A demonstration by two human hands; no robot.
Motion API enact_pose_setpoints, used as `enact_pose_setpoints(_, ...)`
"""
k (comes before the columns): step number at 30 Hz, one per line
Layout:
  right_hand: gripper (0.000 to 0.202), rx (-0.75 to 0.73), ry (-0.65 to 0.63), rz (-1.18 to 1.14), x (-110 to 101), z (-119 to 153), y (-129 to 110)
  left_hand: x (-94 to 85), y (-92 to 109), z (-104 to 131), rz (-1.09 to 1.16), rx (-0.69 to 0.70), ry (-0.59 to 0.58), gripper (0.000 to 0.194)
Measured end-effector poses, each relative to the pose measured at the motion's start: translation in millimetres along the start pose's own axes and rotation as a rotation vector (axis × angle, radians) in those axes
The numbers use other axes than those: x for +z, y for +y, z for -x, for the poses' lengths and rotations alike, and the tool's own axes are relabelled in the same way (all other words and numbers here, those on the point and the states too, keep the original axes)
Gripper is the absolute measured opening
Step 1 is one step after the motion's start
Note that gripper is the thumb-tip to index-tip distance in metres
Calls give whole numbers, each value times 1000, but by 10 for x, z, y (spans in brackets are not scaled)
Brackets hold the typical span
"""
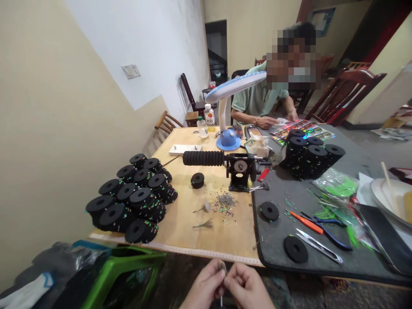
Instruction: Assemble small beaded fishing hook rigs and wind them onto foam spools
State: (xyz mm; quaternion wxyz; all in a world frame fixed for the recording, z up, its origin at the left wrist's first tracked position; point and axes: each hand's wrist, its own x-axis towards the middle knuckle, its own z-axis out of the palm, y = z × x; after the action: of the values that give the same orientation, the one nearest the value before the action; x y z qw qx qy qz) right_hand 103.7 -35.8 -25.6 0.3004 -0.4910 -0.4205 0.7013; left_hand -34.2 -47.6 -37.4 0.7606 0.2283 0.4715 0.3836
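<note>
My left hand and my right hand meet at the bottom centre, just off the table's front edge. The left fingers pinch a small greyish item, too small to name, and a thin pale stick shows below them. My right thumb and fingertips press together beside it; what they hold is hidden. Beyond the hands lie a pile of tiny grey and coloured beads and two small wire bundles. Behind the beads stands a black winding device with a ribbed black roll.
Stacks of black foam spools stand left, more back right. A blue lamp stands behind the device. Tweezers, an orange tool and pliers lie right. A person sits across, hands on shiny sheets.
</note>
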Motion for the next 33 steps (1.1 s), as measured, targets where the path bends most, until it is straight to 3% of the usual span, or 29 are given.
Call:
enact_pose_setpoints(13, 52, 25, 1, -22, -14, -1, -67, 53, 107, 66, -111, 67, -5, 48)
enact_pose_setpoints(20, 50, 12, 13, 6, -32, -7, -53, 62, 199, 115, -307, 171, -9, 40)
enact_pose_setpoints(27, 38, -63, 36, 62, -76, -38, 24, 24, 257, 153, -704, 313, 35, 25)
enact_pose_setpoints(33, 36, -127, 69, 68, -79, -44, 31, 28, 230, 174, -772, 339, 56, 17)
